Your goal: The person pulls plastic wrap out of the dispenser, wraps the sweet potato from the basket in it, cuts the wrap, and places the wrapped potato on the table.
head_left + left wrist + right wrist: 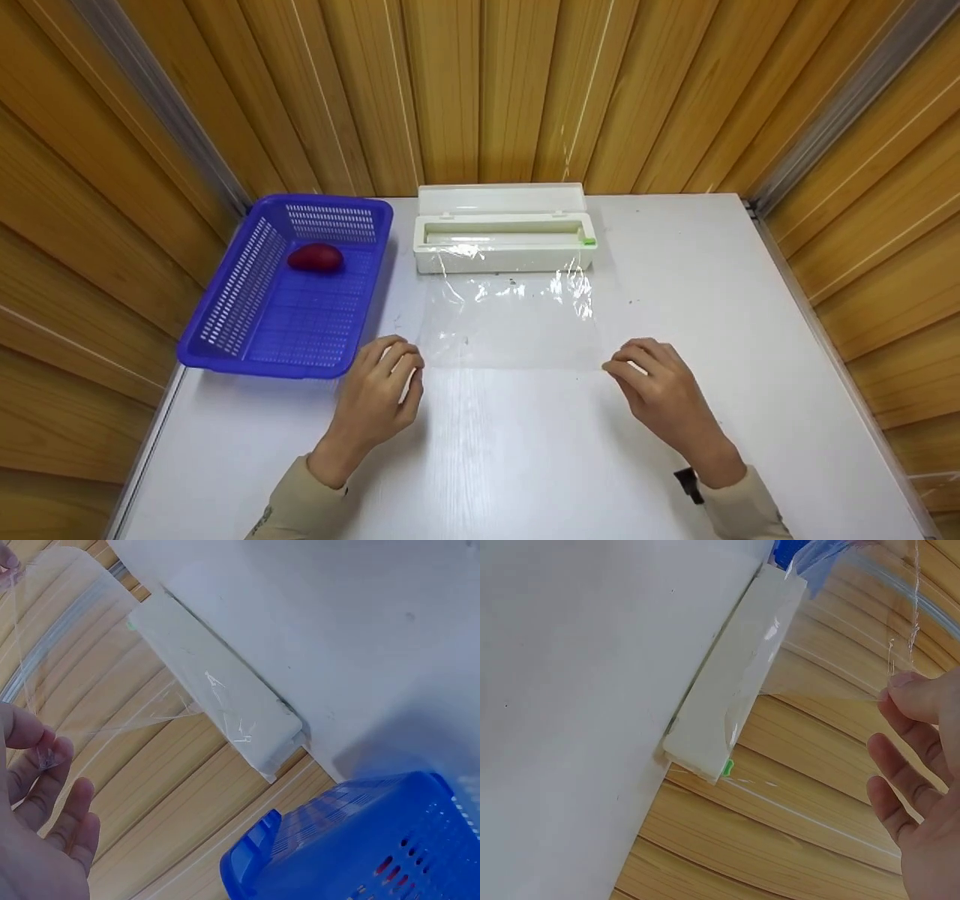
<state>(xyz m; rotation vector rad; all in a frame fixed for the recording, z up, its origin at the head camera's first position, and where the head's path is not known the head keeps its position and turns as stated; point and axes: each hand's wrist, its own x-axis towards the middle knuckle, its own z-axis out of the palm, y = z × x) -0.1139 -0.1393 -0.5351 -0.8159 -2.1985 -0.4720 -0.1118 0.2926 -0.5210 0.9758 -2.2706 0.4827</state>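
A clear sheet of plastic wrap [517,322] stretches from a white wrap dispenser box [502,259] toward the person. My left hand [379,390] pinches its near left corner between thumb and index finger; in the left wrist view the film bunches at those fingertips [51,754]. At the near right corner, my right hand [660,386] pinches the film between thumb and index finger, its other fingers spread in the right wrist view. The dispenser's lid [501,199] stands raised at the back. A small green slider [589,241] sits at the box's right end.
To the left stands a blue perforated basket [300,330] with a dark red, mango-shaped fruit [316,258] inside. The white table [525,465] ends at wood-panelled walls [510,90] at the back and sides. A black strap [688,485] shows at the right wrist.
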